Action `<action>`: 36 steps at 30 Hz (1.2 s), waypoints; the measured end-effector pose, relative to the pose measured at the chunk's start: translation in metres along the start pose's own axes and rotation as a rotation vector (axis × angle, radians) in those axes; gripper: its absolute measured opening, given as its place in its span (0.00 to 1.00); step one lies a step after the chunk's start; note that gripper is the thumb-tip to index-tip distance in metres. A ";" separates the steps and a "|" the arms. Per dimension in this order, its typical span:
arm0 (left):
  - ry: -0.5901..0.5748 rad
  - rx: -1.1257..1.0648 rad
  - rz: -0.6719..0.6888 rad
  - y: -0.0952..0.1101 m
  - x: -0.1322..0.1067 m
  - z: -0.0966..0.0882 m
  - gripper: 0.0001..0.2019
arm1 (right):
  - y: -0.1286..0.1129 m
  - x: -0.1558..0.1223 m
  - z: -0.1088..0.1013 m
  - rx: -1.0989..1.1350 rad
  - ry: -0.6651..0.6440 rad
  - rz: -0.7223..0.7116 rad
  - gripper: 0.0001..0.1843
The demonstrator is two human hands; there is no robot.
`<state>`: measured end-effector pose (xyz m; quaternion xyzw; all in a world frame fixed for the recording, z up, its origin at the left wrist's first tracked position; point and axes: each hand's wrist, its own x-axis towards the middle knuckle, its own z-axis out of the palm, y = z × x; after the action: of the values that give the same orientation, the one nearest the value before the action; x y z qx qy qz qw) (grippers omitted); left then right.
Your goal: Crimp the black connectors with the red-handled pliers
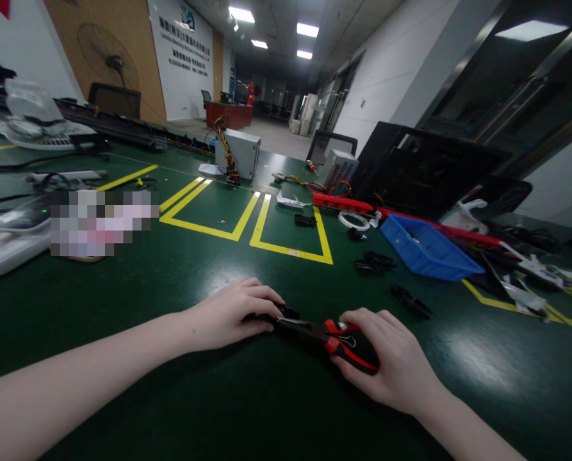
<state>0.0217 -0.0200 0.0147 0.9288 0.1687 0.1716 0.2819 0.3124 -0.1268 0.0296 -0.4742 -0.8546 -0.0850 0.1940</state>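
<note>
My right hand [392, 358] is closed around the red-and-black handles of a pair of pliers [331, 336] low over the green table [247, 410]. The plier jaws point left toward my left hand [232, 314]. That hand's fingers are curled over a small black part [286, 312] at the jaw tips, and most of the part is hidden under the fingers.
A blue bin [423, 250] stands right of centre with small black parts [375, 262] and another black piece [410, 301] near it. Farther back are a grey power supply box [240, 153], a red strip [343, 203], a black computer case [420, 169] and yellow floor-tape outlines [266, 234].
</note>
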 end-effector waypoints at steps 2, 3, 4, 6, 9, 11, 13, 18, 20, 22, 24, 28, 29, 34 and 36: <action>-0.011 0.004 -0.003 0.000 0.000 -0.001 0.12 | 0.004 -0.002 0.001 -0.011 0.007 -0.011 0.21; -0.016 0.005 -0.004 0.000 0.000 -0.001 0.12 | 0.005 -0.003 0.001 -0.013 0.008 -0.014 0.22; -0.019 0.006 -0.005 0.001 0.000 -0.001 0.12 | 0.006 -0.004 0.001 -0.013 0.006 -0.016 0.22; -0.022 0.007 -0.005 0.001 0.000 -0.001 0.12 | 0.008 -0.004 0.001 -0.009 0.007 -0.016 0.22; -0.021 0.006 -0.006 0.001 0.000 -0.001 0.13 | 0.007 -0.004 0.000 -0.008 0.008 -0.019 0.21; -0.026 0.010 -0.009 0.001 0.000 -0.001 0.13 | 0.006 -0.003 0.000 -0.011 -0.001 -0.024 0.21; -0.029 0.018 -0.008 0.000 0.000 0.000 0.13 | 0.004 -0.003 -0.001 -0.014 -0.011 -0.028 0.21; -0.022 0.031 -0.003 0.000 0.001 0.000 0.12 | -0.005 0.002 -0.001 -0.011 -0.002 -0.018 0.20; -0.020 0.027 -0.007 0.000 0.001 0.000 0.13 | -0.007 0.004 -0.001 -0.014 -0.004 -0.022 0.20; -0.017 0.020 -0.008 0.001 0.000 0.000 0.13 | -0.008 0.005 -0.002 -0.017 0.003 -0.030 0.20; -0.016 0.015 -0.004 0.001 0.000 0.000 0.13 | -0.006 0.004 -0.002 -0.024 0.013 -0.041 0.20; -0.016 0.016 -0.004 0.001 0.000 0.000 0.13 | 0.001 0.001 -0.002 -0.058 0.042 -0.073 0.22; -0.016 0.018 -0.004 0.001 0.000 0.000 0.13 | 0.002 0.000 -0.002 -0.067 0.048 -0.077 0.22; -0.028 0.021 0.004 0.000 0.000 0.000 0.14 | 0.006 0.000 -0.003 -0.087 0.056 -0.074 0.22; -0.027 0.022 0.004 -0.001 0.000 0.000 0.14 | 0.006 0.000 -0.004 -0.082 0.061 -0.073 0.21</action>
<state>0.0211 -0.0197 0.0142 0.9344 0.1649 0.1576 0.2735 0.3180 -0.1248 0.0327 -0.4475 -0.8607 -0.1412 0.1972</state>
